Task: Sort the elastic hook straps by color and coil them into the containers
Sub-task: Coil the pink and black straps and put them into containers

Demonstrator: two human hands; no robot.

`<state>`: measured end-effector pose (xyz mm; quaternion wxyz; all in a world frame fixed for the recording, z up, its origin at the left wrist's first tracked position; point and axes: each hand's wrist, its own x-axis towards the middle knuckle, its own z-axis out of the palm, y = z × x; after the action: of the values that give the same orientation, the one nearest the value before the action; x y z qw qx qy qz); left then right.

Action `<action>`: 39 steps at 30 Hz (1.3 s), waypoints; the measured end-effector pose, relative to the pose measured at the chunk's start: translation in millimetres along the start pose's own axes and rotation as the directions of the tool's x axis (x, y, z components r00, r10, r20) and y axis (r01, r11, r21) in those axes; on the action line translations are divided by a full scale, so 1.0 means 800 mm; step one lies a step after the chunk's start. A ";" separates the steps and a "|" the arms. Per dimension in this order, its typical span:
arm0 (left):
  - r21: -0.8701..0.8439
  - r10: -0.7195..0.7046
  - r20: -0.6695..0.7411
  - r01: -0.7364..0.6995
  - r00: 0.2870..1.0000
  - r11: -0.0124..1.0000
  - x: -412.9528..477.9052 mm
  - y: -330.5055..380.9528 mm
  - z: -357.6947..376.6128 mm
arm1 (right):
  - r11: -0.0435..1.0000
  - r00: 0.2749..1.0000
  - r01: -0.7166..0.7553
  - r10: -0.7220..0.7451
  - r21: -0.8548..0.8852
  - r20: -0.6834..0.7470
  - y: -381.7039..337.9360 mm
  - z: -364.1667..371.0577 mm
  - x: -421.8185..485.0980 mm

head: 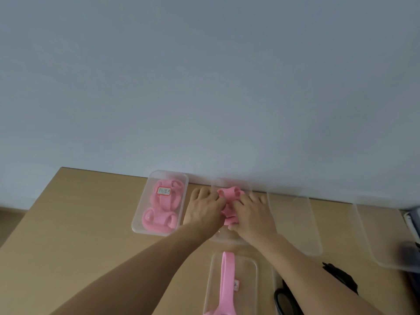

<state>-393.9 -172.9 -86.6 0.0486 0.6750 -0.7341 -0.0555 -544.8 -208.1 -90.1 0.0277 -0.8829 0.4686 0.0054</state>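
Head: hands (pixel 252 218) (both) grip pink strap (pixel 228 193).

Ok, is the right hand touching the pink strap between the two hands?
Touching. The head view shows the right hand curled onto the pink strap, skin meeting pink with no gap.

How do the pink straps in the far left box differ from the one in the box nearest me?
The pink elastic straps in the far-left clear plastic container are wound into coils; the pink strap in the near clear container lies straight. Far-left holds at least two coils, near just one strap. Both are pink, in labelled clear containers.
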 end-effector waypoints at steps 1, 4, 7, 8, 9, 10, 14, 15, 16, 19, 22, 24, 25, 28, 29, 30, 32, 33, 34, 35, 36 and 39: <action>-0.001 -0.019 0.020 0.019 1.000 1.000 0.001 -0.001 0.004 | 0.999 1.000 0.008 -0.007 0.046 -0.024 0.003 -0.001 -0.002; -0.008 -0.038 0.028 0.038 0.999 0.999 0.002 -0.003 0.009 | 0.996 0.992 0.046 -0.037 0.071 -0.122 0.012 -0.006 -0.006; -0.061 -0.062 0.015 0.063 0.998 0.996 0.003 -0.002 0.009 | 0.997 0.987 0.073 -0.069 0.027 -0.147 0.017 -0.003 -0.008; -0.068 -0.072 0.010 0.072 0.997 0.995 0.003 -0.002 0.010 | 0.997 0.987 0.077 -0.073 0.025 -0.143 0.018 -0.002 -0.007; -0.078 -0.083 0.006 0.083 0.997 0.993 0.002 -0.002 0.011 | 0.997 0.988 0.078 -0.074 0.025 -0.135 0.017 -0.003 -0.005; -0.089 -0.098 0.000 0.097 0.995 0.991 0.002 -0.001 0.011 | 0.996 0.989 0.079 -0.074 0.033 -0.130 0.016 -0.003 -0.004; -0.100 -0.137 -0.083 0.128 0.987 0.987 -0.001 0.004 0.011 | 0.994 0.989 0.086 -0.077 0.069 -0.122 0.017 -0.003 -0.004; -0.110 -0.151 -0.095 0.140 0.984 0.984 -0.003 0.005 0.011 | 0.993 0.990 0.093 -0.085 0.066 -0.114 0.020 -0.001 -0.005; -0.112 -0.160 -0.092 0.150 0.983 0.982 -0.004 0.006 0.010 | 0.993 0.990 0.101 -0.095 0.057 -0.103 0.022 0.000 -0.006; -0.122 -0.179 -0.066 0.170 0.982 0.978 -0.007 0.007 0.011 | 0.991 0.990 0.121 -0.117 0.061 -0.074 0.024 0.001 -0.006; -0.159 -0.190 -0.110 0.171 0.976 0.972 -0.011 0.009 0.006 | 0.986 0.988 0.124 -0.114 0.107 -0.102 0.023 -0.006 -0.005; -0.209 -0.215 -0.142 0.183 0.966 0.961 -0.019 0.010 -0.001 | 0.981 0.984 0.129 -0.108 0.148 -0.141 0.023 -0.013 -0.011; -0.236 -0.226 -0.161 0.185 0.961 0.954 -0.024 0.010 -0.005 | 0.976 0.982 0.128 -0.100 0.178 -0.162 0.022 -0.019 -0.016; -0.318 -0.250 -0.160 0.190 0.955 0.929 -0.047 0.012 -0.016 | 0.952 0.963 0.158 -0.089 0.263 -0.255 0.013 -0.035 -0.038; -0.338 -0.245 -0.145 0.185 0.959 0.923 -0.056 0.012 -0.019 | 0.943 0.953 0.171 -0.084 0.287 -0.291 0.009 -0.039 -0.048; -0.348 -0.230 -0.129 0.173 0.965 0.921 -0.066 0.011 -0.021 | 0.933 0.953 0.167 -0.070 0.317 -0.295 0.004 -0.043 -0.057; -0.367 -0.193 -0.102 0.144 0.976 0.919 -0.089 0.011 -0.023 | 0.914 0.973 0.108 -0.017 0.390 -0.230 -0.008 -0.045 -0.079; -0.385 -0.177 -0.089 0.130 0.980 0.914 -0.100 0.010 -0.024 | 0.905 0.983 0.064 0.015 0.420 -0.183 -0.015 -0.043 -0.089; -0.410 -0.162 -0.068 0.121 0.984 0.904 -0.112 0.009 -0.025 | 0.896 0.992 0.005 0.053 0.443 -0.118 -0.021 -0.040 -0.100; -0.438 -0.145 -0.043 0.112 0.989 0.892 -0.122 0.009 -0.025 | 0.886 0.995 -0.071 0.096 0.458 -0.031 -0.028 -0.036 -0.112; -0.466 -0.122 -0.016 0.101 0.992 0.879 -0.133 0.008 -0.025 | 0.877 0.989 -0.150 0.135 0.456 0.066 -0.036 -0.033 -0.124; -0.516 -0.036 0.097 0.081 0.995 0.853 -0.160 0.010 -0.020 | 0.871 0.938 -0.305 0.205 0.384 0.279 -0.061 -0.020 -0.158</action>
<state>-388.9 -44.8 -68.8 0.1961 0.6559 -0.6726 -0.2810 -575.4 -76.9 -67.2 0.2709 -0.7791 0.5653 0.0095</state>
